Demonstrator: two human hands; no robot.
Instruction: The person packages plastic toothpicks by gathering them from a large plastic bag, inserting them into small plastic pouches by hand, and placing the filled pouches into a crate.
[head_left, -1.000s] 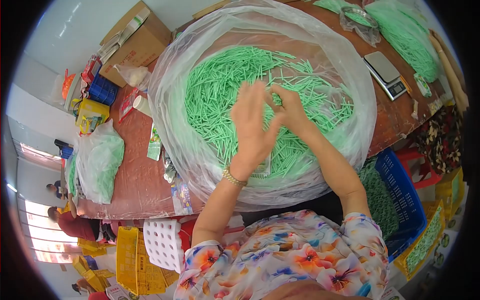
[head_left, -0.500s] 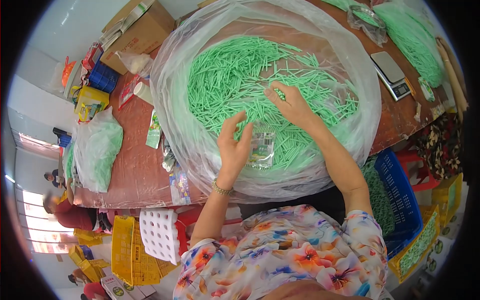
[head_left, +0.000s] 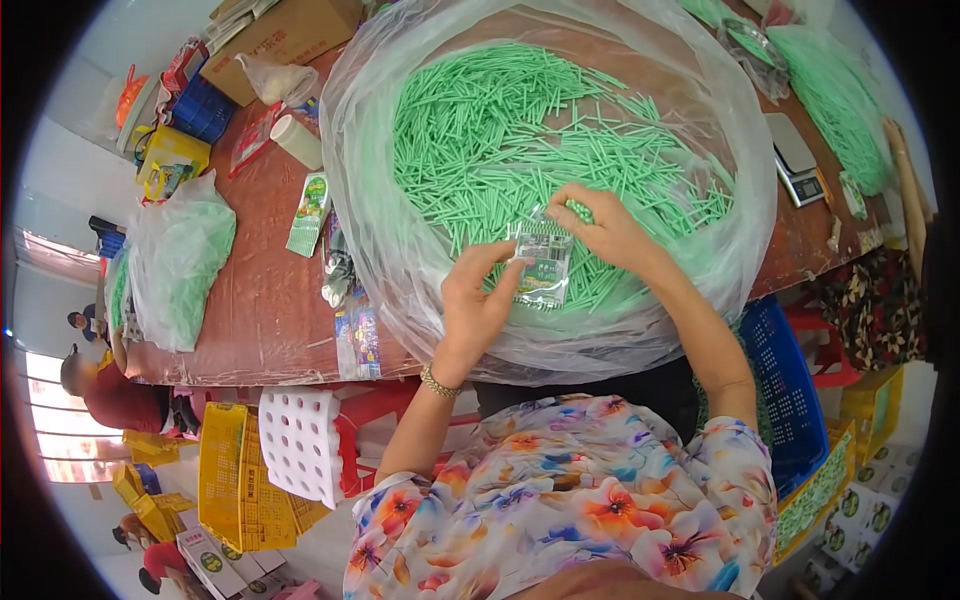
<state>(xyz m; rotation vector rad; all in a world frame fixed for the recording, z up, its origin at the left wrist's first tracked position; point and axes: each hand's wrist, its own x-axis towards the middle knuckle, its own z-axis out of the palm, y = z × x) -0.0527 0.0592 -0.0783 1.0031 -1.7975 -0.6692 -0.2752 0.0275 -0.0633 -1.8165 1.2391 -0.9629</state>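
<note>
A small printed foil packet (head_left: pixel 545 268) lies over the heap of thin green sticks (head_left: pixel 490 100) inside a large clear plastic bag (head_left: pixel 345 110). My left hand (head_left: pixel 474 305) has its thumb and fingers closed at the packet's left edge. My right hand (head_left: pixel 610 232) is curled round a small bundle of green sticks (head_left: pixel 580 211), whose ends poke out between the fingers. Its fingertips are at the packet's top edge; whether the packet's mouth is open I cannot tell.
On the left of the red table (head_left: pixel 280 345) are a filled plastic bag (head_left: pixel 185 270), a white cup (head_left: pixel 297 142) and a green printed packet (head_left: pixel 309 212). A scale (head_left: pixel 795 160) stands right, near another person's arm (head_left: pixel 905 180). A blue crate (head_left: pixel 785 390) is beside me.
My left hand has closed on the packet's edge. My right hand, with the green sticks, has come down to the packet's top. The whole view has shifted slightly.
</note>
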